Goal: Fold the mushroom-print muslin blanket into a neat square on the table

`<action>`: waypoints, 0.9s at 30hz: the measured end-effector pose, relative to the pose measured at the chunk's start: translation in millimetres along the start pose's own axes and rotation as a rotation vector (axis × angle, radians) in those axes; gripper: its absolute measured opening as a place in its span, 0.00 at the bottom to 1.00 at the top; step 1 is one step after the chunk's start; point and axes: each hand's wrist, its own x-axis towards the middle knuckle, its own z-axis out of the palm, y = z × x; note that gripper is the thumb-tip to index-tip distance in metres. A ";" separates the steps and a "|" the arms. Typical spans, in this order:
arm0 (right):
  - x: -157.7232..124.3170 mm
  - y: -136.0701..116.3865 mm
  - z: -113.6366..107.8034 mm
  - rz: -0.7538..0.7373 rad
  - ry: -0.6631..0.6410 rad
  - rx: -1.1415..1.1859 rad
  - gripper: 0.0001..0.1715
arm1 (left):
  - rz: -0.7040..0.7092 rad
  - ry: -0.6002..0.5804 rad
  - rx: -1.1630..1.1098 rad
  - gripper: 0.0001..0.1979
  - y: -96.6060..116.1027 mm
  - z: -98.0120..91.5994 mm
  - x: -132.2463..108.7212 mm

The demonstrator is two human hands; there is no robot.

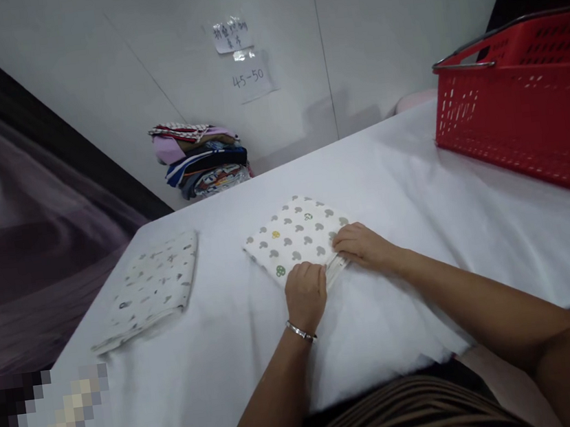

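A folded mushroom-print cloth [297, 229] lies on the white-covered bench [377, 334], the left hand [306, 297] and right hand [367, 246] grasping its near right edge with curled fingers [346, 235]. A second folded cloth [161, 280] lies leftward; a red basket [518, 126] stands rightward.

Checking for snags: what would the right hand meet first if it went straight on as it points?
Most likely the mushroom-print cloth, which the right hand touches; exact depth is unclear.
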 end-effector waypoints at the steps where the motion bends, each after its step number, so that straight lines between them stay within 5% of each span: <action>1: 0.2 -0.4 -0.2 -0.004 0.005 0.003 0.10 | 0.005 -0.007 0.003 0.12 0.1 -0.3 -0.2; 27: -4.2 2.4 -3.1 -0.022 -0.061 -0.047 0.12 | -0.071 -0.051 -0.071 0.10 -0.7 1.4 -2.2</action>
